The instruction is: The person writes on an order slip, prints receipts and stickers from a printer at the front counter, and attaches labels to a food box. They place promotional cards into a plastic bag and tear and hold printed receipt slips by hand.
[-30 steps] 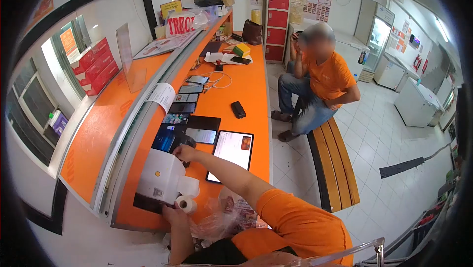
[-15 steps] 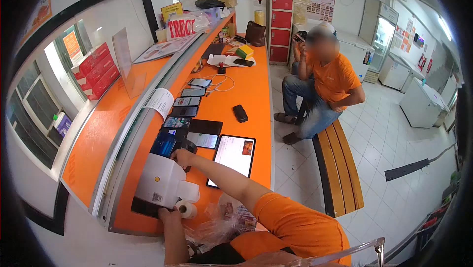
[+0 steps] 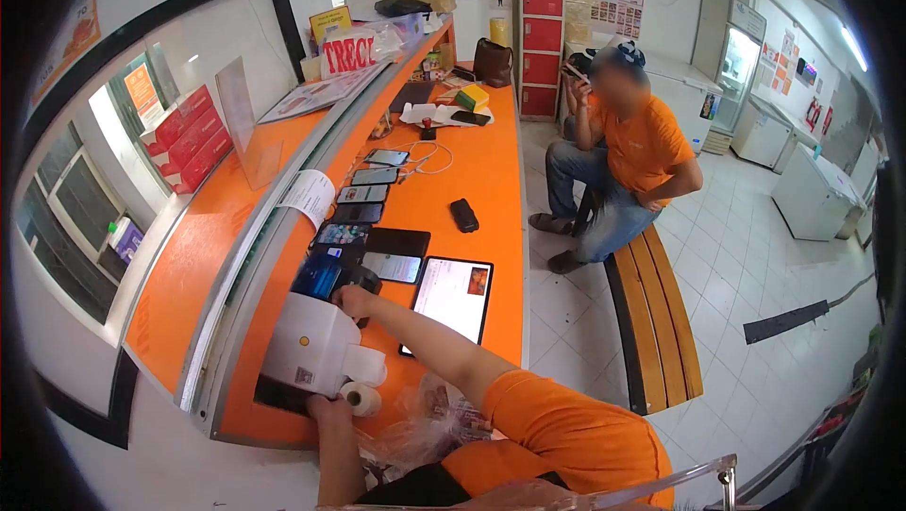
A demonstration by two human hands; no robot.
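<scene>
A white printer point(image 3: 307, 343) stands on the orange counter point(image 3: 486, 185), with pale paper point(image 3: 366, 365) at its front. My left hand point(image 3: 328, 407) is closed at the printer's near lower corner, beside a white paper roll point(image 3: 361, 399); its fingertips are partly hidden. My right hand point(image 3: 353, 302) reaches across to the printer's far side, fingers curled together at the edge, close to a black device point(image 3: 363, 280). A tablet with a lit screen point(image 3: 451, 301) lies beyond my right forearm. Several phones point(image 3: 362, 194) are lined up farther along the counter.
Clear plastic packaging point(image 3: 429, 426) lies near my body. A black object point(image 3: 463, 216) rests mid-counter. Along the left runs a raised ledge point(image 3: 236, 270). A person in an orange shirt point(image 3: 646, 152) sits on a wooden bench point(image 3: 661, 322), holding a phone near the head.
The whole view has shifted slightly. Both my hands stay at the printer with little visible movement. The seated person's head has turned or tilted slightly, showing more of a dark cap.
</scene>
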